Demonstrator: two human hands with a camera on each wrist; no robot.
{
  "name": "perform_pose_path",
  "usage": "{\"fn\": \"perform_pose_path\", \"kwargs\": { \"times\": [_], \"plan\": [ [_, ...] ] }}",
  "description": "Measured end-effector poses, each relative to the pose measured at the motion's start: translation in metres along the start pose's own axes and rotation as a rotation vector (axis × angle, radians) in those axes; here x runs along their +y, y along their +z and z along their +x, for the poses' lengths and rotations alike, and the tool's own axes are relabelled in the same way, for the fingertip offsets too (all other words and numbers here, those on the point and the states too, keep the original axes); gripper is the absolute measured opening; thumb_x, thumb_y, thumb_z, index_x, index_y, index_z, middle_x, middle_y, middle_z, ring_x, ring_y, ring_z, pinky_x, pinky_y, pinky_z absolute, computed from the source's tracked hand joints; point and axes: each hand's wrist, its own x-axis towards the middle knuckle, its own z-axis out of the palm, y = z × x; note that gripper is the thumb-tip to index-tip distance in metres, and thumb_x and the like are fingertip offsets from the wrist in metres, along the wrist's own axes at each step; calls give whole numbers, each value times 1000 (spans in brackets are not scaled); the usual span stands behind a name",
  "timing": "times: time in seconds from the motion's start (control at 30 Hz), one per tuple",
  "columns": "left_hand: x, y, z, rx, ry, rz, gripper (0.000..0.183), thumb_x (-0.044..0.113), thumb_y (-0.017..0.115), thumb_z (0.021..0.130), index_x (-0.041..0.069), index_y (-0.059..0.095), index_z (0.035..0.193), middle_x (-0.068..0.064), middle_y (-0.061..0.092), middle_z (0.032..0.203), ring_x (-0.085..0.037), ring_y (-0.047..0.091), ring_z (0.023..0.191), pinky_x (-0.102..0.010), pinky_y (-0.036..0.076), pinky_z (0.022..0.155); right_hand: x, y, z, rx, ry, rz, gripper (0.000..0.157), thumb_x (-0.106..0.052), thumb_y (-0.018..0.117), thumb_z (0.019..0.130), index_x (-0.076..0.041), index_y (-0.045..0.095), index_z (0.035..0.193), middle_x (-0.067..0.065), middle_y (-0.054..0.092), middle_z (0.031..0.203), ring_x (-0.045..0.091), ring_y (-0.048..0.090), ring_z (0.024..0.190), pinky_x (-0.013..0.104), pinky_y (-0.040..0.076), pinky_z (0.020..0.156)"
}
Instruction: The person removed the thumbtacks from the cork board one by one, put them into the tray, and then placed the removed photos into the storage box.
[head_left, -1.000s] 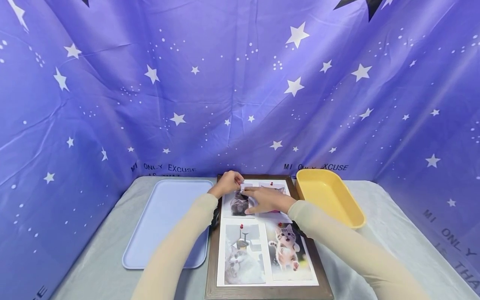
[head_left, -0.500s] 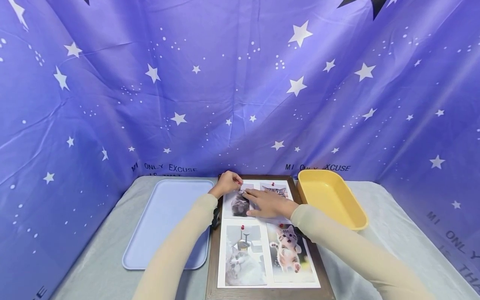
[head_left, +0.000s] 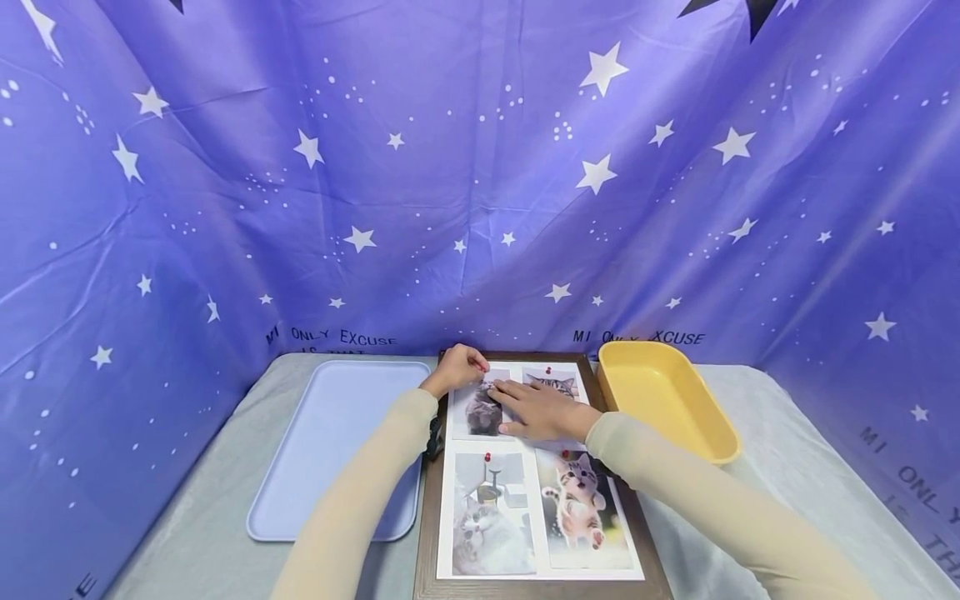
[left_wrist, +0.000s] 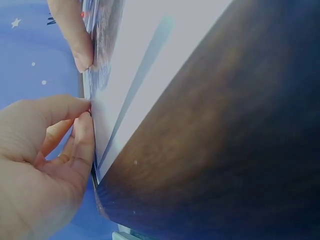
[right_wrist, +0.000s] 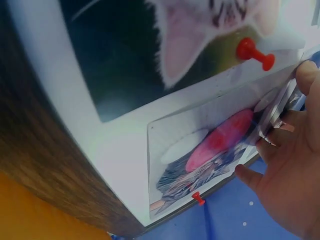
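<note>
Head view: yellow tub (head_left: 667,400), blue tray (head_left: 337,442).

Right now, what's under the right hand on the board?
The right hand lies flat across the top two cat photos, pressing them to the framed board. Whatever its palm covers is hidden.

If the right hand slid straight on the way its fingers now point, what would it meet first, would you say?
Probably the left hand. The right hand lies flat on the photo, fingers pointing up-left toward the left fingertips at its top edge, though the gap between them is hard to judge.
</note>
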Motion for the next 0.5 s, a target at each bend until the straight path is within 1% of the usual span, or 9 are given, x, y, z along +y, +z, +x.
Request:
{"fn": "perform_pose_path", "kwargs": {
  "times": [0.23, 0.3, 0.5],
  "plan": [
    [-1, 0, -1, -3, -16, -57, 19, -6, 69, 80, -2, 76, 97, -8, 74, 87, -11, 60, 76, -17, 46, 66, 0, 0, 0, 7, -6, 10, 70, -54, 39, 107, -16, 23, 163, 9, 17, 171, 34, 24, 156, 55, 21, 127],
    [-2, 0, -1, -9, -23, -72, 19, -5, 70, 80, -3, 76, 98, -7, 73, 87, -10, 59, 76, -17, 46, 66, 0, -1, 0, 7, -5, 21, 70, -54, 40, 106, -17, 24, 163, 9, 18, 171, 34, 24, 156, 56, 22, 127],
    [-4, -2, -1, -18, -50, -129, 17, -4, 71, 84, -3, 76, 100, -9, 74, 88, -11, 58, 75, -19, 45, 66, 2, -1, 1, 0, 1, 40, 70, -54, 42, 106, -17, 25, 163, 9, 19, 171, 33, 24, 156, 56, 24, 126]
  ]
}}
